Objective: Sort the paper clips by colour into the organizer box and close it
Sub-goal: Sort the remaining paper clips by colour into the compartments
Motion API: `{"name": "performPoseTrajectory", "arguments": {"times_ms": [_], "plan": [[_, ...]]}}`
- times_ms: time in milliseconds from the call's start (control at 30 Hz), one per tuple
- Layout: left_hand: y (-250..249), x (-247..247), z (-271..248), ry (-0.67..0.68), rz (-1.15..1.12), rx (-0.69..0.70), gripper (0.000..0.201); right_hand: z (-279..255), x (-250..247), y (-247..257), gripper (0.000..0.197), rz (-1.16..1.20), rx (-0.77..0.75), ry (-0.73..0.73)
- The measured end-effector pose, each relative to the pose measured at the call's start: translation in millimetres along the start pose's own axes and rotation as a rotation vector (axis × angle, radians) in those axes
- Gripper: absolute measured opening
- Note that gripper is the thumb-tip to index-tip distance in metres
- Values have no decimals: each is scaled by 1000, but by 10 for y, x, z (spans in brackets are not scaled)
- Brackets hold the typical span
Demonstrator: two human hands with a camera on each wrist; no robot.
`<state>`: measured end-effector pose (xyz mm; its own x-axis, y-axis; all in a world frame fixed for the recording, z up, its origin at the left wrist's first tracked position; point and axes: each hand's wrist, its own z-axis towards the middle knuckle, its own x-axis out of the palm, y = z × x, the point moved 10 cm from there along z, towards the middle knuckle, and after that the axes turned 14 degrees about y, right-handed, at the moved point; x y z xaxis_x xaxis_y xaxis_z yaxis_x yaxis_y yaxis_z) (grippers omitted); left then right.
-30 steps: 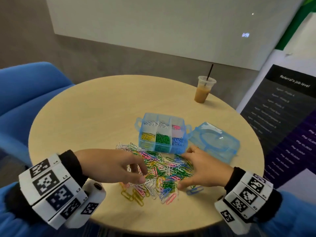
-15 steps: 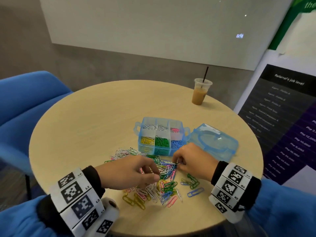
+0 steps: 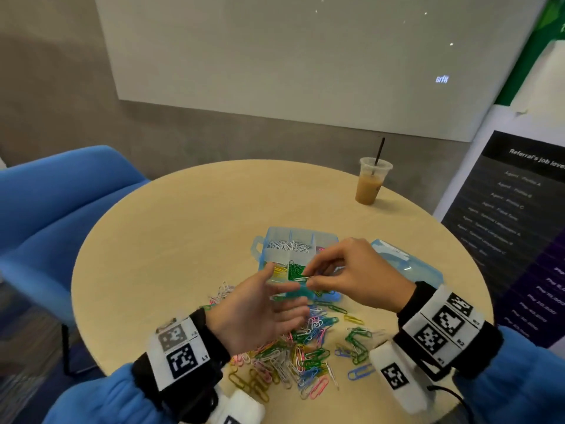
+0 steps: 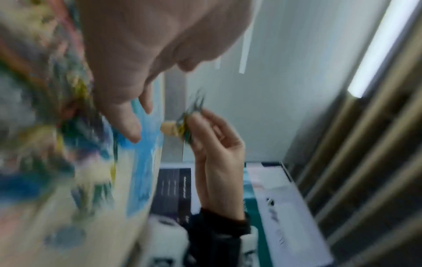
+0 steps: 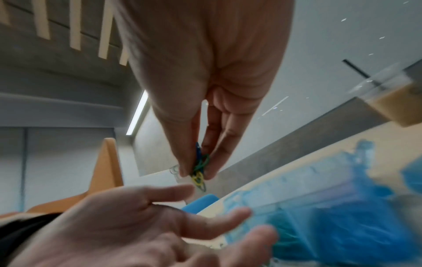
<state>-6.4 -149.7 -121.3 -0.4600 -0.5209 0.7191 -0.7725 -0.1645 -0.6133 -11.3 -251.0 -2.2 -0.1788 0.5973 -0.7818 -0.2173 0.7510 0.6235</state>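
Observation:
The blue organizer box (image 3: pixel 270 234) stands open mid-table, with white, yellow and green clips showing in its compartments. A loose pile of coloured paper clips (image 3: pixel 301 350) lies in front of it. My right hand (image 3: pixel 308 279) is raised over the box's front edge and pinches a few clips (image 5: pixel 199 167), green, yellow and blue, between thumb and fingers. My left hand (image 3: pixel 286 293) floats just left of it above the pile, palm turned up, fingers relaxed and holding nothing (image 5: pixel 146 222). The left wrist view is blurred; it shows the right hand (image 4: pixel 194 124) pinching the clips.
The box's detached blue lid (image 3: pixel 411 267) lies to the right of it. An iced coffee cup (image 3: pixel 370 186) with a straw stands at the round table's (image 3: pixel 183 240) far right. A blue chair (image 3: pixel 55 203) is on the left, a dark poster (image 3: pixel 519 228) on the right.
Both hands have lifted off the pile. The right hand rose toward the box with clips pinched; the left hand let go, opened and turned palm up.

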Motion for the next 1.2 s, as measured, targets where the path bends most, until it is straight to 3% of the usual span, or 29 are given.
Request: {"name": "performPoseTrajectory", "arguments": {"times_ms": [67,133,233,333,433,800,900,1000,1067,1200], "plan": [[127,167,25,124,-241,-17,66,53,47,193,7,19,-67,17],[139,289,11,206,-373,30,58,126,151,309,10,4,-98,61],[38,293,-1,211,-475,149,28,219,334,337,18,-9,-104,174],[4,167,-23,152,-557,181,45,240,348,313,17,-12,-110,189],[-21,157,-29,157,-585,182,52,244,328,316,17,-70,-123,167],[-31,107,32,191,-537,197,28,237,534,503,9,-247,-251,184],[-56,113,27,214,-524,225,46,220,635,563,11,-417,-293,180],[-63,120,4,222,-511,221,46,199,706,627,22,-573,-345,127],[-68,76,8,192,-518,228,44,221,675,617,22,-503,-324,118],[-111,39,-18,135,-538,262,42,269,417,444,11,-110,-223,62]]}}
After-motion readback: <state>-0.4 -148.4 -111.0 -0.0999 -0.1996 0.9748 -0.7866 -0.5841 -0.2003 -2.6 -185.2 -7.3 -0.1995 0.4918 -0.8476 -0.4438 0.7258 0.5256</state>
